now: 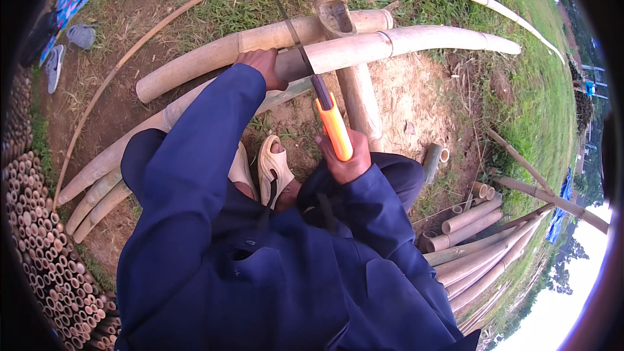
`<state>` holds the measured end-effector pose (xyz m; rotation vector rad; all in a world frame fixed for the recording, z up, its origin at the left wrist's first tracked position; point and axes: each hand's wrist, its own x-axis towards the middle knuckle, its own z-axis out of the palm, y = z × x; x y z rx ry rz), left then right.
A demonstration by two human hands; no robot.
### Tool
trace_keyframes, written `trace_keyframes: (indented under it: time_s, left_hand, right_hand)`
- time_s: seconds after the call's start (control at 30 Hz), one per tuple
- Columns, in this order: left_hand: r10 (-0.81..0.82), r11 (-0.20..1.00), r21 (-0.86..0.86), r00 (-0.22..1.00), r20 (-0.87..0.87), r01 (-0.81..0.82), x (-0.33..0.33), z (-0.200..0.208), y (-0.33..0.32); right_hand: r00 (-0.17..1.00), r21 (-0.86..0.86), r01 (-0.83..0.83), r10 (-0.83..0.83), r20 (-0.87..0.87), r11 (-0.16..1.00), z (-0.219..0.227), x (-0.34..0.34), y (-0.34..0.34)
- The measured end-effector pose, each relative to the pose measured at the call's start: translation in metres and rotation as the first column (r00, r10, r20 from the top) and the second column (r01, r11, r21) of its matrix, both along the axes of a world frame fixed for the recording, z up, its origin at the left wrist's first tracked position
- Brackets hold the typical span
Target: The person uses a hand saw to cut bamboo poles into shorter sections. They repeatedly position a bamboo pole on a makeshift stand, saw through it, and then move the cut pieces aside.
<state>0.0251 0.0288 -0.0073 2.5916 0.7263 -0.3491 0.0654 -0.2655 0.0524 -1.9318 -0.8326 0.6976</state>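
Observation:
A thick pale bamboo pole lies across in front of me, from the lower left to the upper right. My left hand grips it from above, just left of the saw. In my right hand is a handsaw by its orange handle. Its dark blade crosses the pole close to the left hand and points away from me; how deep it sits in the bamboo I cannot tell. Beneath the pole, an upright-looking bamboo support runs outward to a notched end.
Another bamboo pole lies just beyond. My sandalled feet are below the work. Stacked bamboo tubes fill the lower left; cut lengths lie at right. A thin curved bamboo strip and grey shoes are at left.

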Motion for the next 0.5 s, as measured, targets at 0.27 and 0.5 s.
trace_keyframes:
  time_s: [0.27,0.5]
  left_hand:
    - [0.04,0.999,0.01,0.999,-0.017,-0.04,-0.009,0.001,0.002]
    - [0.007,1.0,-0.015,1.0,0.004,-0.007,-0.001,0.003,-0.001]
  right_hand:
    - [0.994,-0.258,-0.109,0.103,-0.034,0.96,0.099,-0.047,-0.156]
    - [0.998,0.094,0.068,-0.066,-0.019,0.993,-0.006,0.013,0.034]
